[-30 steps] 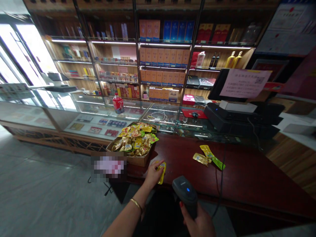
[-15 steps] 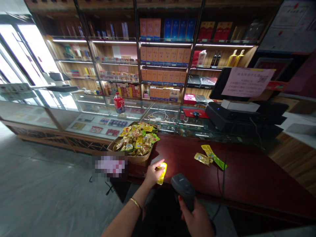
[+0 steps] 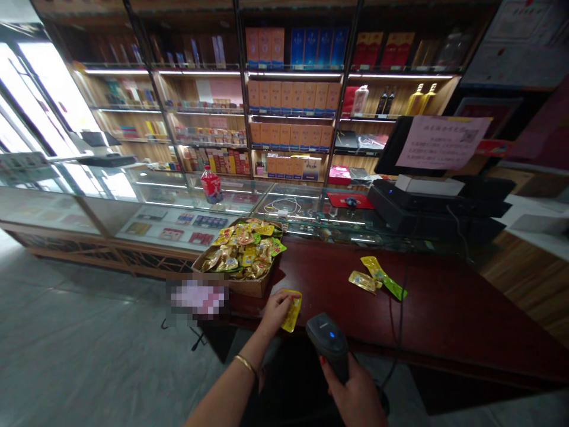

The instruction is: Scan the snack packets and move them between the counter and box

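Observation:
My left hand (image 3: 276, 311), a gold bangle on its wrist, has its fingers closed on the edge of a small yellow snack packet (image 3: 292, 313) at the desk's near edge. To the right, my right hand (image 3: 351, 382) grips a dark barcode scanner (image 3: 326, 338) by its handle. The scanner's head is beside the packet, apart from it, and a blue light glows on top. Just beyond my left hand, a cardboard box (image 3: 253, 289) is heaped with gold, yellow and green snack packets (image 3: 246, 252). A gold packet (image 3: 363, 281) and a yellow-green packet (image 3: 391, 287) lie farther right.
A black cable (image 3: 403, 279) runs across the red-brown desk (image 3: 462, 314). Behind stand a glass display counter (image 3: 249, 198), a red bottle (image 3: 211, 185), a mouse (image 3: 351, 202) and a monitor (image 3: 391, 148) with a pink sheet. Stocked shelves line the wall.
The bright scanning light on the packet and desk has gone out, and a blue light now shows on the scanner. My left fingers have drawn in and the packet's face has turned slightly.

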{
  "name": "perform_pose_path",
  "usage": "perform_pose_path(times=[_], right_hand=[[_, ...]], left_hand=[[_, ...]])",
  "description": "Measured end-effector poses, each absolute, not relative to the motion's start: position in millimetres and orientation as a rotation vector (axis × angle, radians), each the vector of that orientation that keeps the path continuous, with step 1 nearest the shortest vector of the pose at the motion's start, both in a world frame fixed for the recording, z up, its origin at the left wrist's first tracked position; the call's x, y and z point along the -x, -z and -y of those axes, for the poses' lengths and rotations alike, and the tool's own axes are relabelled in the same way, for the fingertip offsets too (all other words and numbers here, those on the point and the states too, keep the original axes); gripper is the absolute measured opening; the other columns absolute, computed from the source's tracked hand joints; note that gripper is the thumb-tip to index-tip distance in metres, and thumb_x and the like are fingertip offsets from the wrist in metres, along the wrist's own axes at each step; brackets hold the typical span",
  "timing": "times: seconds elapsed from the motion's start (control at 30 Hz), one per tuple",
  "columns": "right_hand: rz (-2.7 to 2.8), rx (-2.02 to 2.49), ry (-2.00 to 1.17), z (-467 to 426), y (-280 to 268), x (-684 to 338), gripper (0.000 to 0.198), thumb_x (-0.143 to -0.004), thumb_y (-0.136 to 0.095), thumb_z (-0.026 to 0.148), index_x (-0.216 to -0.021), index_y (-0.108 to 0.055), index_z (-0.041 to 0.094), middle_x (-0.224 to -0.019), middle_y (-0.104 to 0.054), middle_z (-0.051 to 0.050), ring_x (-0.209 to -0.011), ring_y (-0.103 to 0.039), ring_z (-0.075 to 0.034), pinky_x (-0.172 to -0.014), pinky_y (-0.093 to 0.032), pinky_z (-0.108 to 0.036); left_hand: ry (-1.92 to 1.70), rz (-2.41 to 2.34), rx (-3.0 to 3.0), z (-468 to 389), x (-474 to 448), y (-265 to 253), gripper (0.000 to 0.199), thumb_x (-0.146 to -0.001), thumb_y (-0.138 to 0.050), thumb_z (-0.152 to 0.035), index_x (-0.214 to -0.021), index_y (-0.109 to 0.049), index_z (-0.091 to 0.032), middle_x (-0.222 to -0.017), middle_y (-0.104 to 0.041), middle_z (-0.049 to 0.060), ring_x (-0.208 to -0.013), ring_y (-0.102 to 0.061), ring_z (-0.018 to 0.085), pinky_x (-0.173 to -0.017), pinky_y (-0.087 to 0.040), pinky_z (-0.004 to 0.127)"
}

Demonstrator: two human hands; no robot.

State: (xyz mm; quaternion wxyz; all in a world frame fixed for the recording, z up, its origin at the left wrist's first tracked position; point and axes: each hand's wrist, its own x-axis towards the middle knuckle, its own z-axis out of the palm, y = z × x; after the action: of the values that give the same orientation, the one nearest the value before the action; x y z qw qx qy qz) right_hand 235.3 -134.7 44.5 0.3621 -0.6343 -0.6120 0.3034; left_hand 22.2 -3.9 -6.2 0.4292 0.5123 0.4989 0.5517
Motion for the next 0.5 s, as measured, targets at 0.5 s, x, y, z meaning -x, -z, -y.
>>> perform_pose_path(times=[0.5], right_hand=[[1.516, 1.55, -0.961, 125, -71, -234, 0.037, -0.091, -0.056, 0.047, -0.104, -0.075, 0.019, -0.069, -0.076, -0.005, -0.062, -0.073, -0.024, -0.064, -0.053, -0.031]], left_hand=[[-1.201, -1.341, -1.472, -3, -11, -4, 0.042, -0.075, -0.069, -0.024, -0.115, -0.081, -0.016, -0.108, -0.074, 0.009, -0.097, -0.068, 0.024, -0.087, -0.056, 0.033]])
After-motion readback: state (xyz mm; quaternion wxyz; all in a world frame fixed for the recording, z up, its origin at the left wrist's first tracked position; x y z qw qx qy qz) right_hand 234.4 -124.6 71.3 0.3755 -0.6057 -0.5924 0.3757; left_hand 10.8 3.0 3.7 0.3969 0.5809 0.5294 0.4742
